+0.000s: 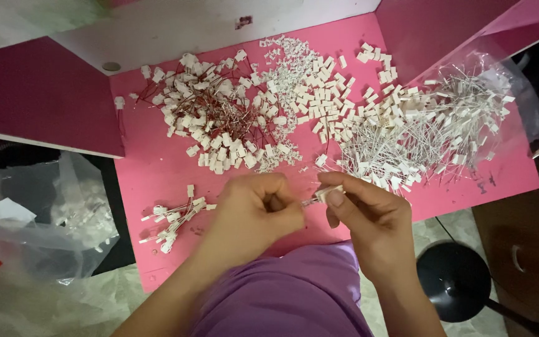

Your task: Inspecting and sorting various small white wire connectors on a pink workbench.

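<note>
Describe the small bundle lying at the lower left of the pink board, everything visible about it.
The bundle is a loose cluster of small white plastic-looking connectors on thin red and white wires. It lies flat on the pink board, fanned out, ends pointing left. It sits left of the left hand; nothing touches it.

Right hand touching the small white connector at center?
Touching. Head view: right hand pinches the white connector between thumb and fingertips, no gap visible; left hand meets it too.

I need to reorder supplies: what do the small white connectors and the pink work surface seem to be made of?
White connectors: probably moulded plastic, matte and uniformly boxy, some with thin wires attached. Pink work surface: seemingly a painted or laminated board, flat with a smooth, slightly scuffed finish; what lies underneath isn't visible.
</note>
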